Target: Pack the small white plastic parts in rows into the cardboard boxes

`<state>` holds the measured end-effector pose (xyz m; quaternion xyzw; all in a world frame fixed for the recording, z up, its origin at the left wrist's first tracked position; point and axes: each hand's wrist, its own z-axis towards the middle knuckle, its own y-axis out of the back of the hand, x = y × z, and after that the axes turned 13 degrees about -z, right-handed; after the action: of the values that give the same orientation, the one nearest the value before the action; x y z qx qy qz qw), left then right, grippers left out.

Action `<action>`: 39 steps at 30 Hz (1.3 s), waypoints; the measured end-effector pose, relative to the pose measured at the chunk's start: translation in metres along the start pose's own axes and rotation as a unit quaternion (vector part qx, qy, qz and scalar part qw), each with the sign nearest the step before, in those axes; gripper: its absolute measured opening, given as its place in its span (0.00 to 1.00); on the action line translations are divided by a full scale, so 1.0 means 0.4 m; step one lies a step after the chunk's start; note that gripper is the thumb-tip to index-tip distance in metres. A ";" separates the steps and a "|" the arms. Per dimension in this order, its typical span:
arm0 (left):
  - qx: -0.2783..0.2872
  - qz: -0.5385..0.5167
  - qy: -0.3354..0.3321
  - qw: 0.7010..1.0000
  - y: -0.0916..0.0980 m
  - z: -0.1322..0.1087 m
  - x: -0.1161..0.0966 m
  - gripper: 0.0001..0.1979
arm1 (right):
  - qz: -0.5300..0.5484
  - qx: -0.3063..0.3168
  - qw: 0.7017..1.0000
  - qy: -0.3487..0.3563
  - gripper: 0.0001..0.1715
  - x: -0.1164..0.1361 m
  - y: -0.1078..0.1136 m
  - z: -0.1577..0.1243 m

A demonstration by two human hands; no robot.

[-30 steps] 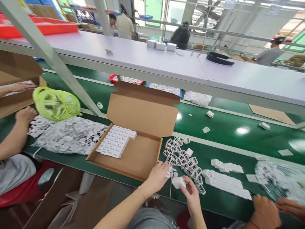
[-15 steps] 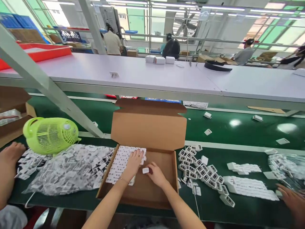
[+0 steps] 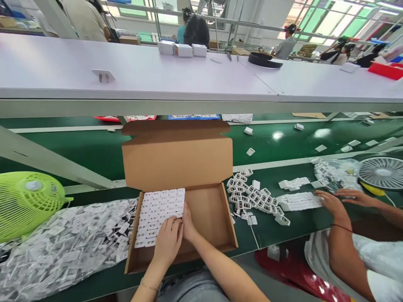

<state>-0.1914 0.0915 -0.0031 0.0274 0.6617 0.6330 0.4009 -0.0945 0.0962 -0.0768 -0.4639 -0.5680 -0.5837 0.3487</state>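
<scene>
An open cardboard box (image 3: pixel 208 247) holds rows of white charger pieces (image 3: pixel 160 205) packed along its left side; the right part of its floor is bare cardboard. My left hand (image 3: pixel 169 237) is over the front right part of the rows, with its fingers bent and close together; what lies under the fingertips is hidden. My right hand (image 3: pixel 189 222) lies along the right edge of the rows, its fingers stretched out and touching the pieces. The two hands meet at the fingertips. No loose piece shows between them.
Left of the box lies a plastic bag (image 3: pixel 75 239) of small white parts, beside a green fan (image 3: pixel 30 205). White charger housings (image 3: pixel 252 195) are heaped to the right. A co-worker's hands (image 3: pixel 333 203) are at a stacked row (image 3: pixel 299 201). A white shelf (image 3: pixel 132 75) spans above.
My view has turned right and down. The right hand, which held a small white charger piece, has moved left against the rows. My left hand has drawn back toward me, and its fingers have bent.
</scene>
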 end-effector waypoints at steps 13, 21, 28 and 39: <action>0.075 -0.067 -0.162 0.982 -0.102 0.127 -0.181 0.11 | -0.269 -0.333 0.888 -0.167 0.17 -0.208 0.613 -0.277; 0.093 0.116 -0.124 0.981 -0.325 0.396 -0.390 0.14 | -0.193 -0.258 0.934 -0.157 0.11 -0.320 0.640 -0.263; 0.050 0.085 -0.044 0.994 -0.292 0.371 -0.438 0.08 | 0.151 -0.236 0.940 -0.194 0.17 -0.333 0.774 -0.335; 0.204 -0.447 0.199 0.848 -0.537 0.148 -0.591 0.17 | 0.018 -0.143 0.986 -0.082 0.07 -0.292 0.847 -0.373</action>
<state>0.1033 -0.0312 -0.0634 -0.3173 0.7821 0.2279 0.4855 0.2384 -0.1027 -0.0599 -0.5652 -0.4972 -0.6125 0.2410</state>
